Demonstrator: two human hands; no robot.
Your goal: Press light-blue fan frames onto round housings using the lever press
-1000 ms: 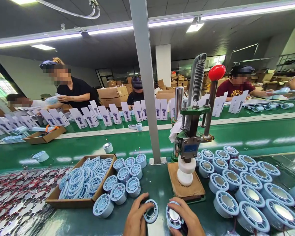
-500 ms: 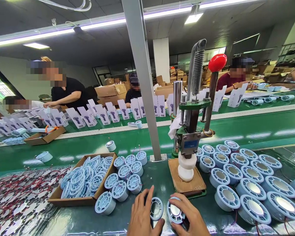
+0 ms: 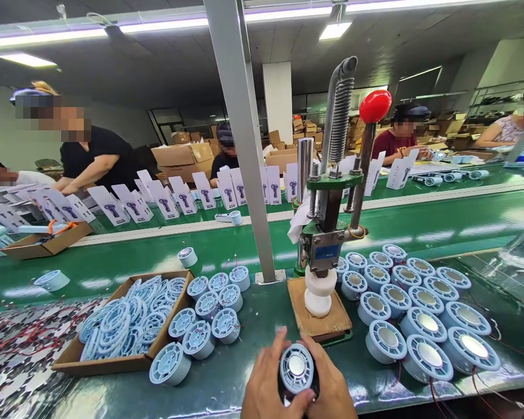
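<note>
My left hand (image 3: 268, 381) and my right hand (image 3: 332, 384) meet at the bottom centre, both closed around one round pale-blue fan housing (image 3: 296, 366) with a grille face and a silver disc in the middle. It sits just in front of the hand press (image 3: 327, 233), whose white pressing block (image 3: 318, 291) stands on a wooden base plate (image 3: 327, 326). The press lever with its red knob (image 3: 374, 106) points up.
Several assembled blue housings (image 3: 419, 308) with silver centres lie right of the press, others (image 3: 209, 317) left of it. A cardboard tray (image 3: 126, 326) holds loose grille rings. A grey post (image 3: 244, 145) rises mid-bench. Beyond the green conveyor (image 3: 441, 224), other people handle white boxes.
Earlier my left hand held a separate grille ring and my right hand a housing, side by side. Now both hands have come together on one joined piece. The view has shifted right.
</note>
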